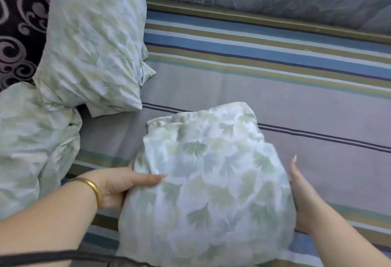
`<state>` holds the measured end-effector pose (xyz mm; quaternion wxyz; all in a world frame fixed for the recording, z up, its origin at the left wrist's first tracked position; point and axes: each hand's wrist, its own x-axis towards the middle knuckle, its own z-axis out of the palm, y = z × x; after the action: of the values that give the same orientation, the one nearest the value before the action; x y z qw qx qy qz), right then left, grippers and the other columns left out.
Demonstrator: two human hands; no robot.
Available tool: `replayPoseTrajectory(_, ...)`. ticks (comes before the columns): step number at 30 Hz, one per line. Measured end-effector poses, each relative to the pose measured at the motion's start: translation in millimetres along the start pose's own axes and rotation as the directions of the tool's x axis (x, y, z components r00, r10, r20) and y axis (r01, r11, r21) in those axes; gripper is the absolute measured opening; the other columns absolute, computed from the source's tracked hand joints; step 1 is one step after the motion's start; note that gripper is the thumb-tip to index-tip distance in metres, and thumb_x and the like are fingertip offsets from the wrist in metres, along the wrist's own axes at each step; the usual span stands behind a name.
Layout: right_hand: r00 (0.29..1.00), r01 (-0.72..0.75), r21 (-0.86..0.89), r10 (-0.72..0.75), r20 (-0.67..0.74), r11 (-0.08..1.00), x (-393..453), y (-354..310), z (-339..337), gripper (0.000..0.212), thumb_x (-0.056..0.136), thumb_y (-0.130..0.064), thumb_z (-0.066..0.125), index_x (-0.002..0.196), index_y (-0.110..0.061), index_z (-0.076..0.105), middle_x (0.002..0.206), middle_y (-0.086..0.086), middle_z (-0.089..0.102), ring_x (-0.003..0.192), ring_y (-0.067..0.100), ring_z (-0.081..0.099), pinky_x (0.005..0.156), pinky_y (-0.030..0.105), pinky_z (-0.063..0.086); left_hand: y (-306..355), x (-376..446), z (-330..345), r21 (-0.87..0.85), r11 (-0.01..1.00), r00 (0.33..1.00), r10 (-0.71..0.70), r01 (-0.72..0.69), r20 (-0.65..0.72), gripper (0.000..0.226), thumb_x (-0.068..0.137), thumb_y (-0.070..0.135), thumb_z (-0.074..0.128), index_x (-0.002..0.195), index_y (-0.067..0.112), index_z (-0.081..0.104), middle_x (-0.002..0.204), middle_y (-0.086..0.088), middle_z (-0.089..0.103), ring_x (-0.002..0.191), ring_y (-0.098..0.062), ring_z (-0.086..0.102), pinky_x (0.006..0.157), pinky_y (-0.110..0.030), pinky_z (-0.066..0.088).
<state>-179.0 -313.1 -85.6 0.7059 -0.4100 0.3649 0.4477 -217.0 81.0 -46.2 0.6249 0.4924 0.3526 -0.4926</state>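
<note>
A plump, creased white pillow (209,182) with pale green leaves lies between the left fingers (152,179) and right fingers (295,174), touching both.

A bed (296,108) covered in a striped sheet (254,40) of grey, blue, olive and green bands carried three pieces of bedding in one pale leaf print. A plump pillow (93,40) lay at the far left end, its lower corner touching a crumpled bundle (31,144) of the same cloth at the left edge. A second pillow (211,182) sat toward the near edge, apart from the first with bare grey sheet between them; whether it rested fully on the bed could not be told.
</note>
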Motion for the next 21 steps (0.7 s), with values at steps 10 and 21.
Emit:
replayPoseTrajectory(10, 0.963, 0.085, -0.403, -0.179, -0.200, 0.911, 29.7, -67.2, 49.4, 0.056, 0.071, -0.065, 0.074, 0.100, -0.018, 0.078, 0.084, 0.003, 0.078, 0.076, 0.024, 0.075, 0.068, 0.036, 0.060, 51.4, 45.6, 5.0, -0.194, 0.938, 0.918, 0.213, -0.289, -0.335, 0.062, 0.070, 0.041, 0.080, 0.124, 0.013, 0.068, 0.114, -0.015, 0.073, 0.103, -0.033, 0.071, 0.097, -0.050, 0.052)
replayPoseTrajectory(21, 0.535, 0.449, -0.589, -0.731, -0.425, 0.671, 56.0, -111.8, 70.7, 0.013, 0.097, -0.032, 0.058, 0.109, -0.028, 0.061, 0.111, 0.000, 0.071, 0.082, 0.014, 0.063, 0.074, 0.031, 0.048, 87.0, 60.1, -9.3, 0.163, 0.775, 0.329, 0.435, -0.610, -0.838, 0.076, 0.087, 0.010, 0.069, 0.152, 0.025, 0.032, 0.147, -0.007, 0.046, 0.125, -0.022, 0.052, 0.111, -0.036, 0.040)
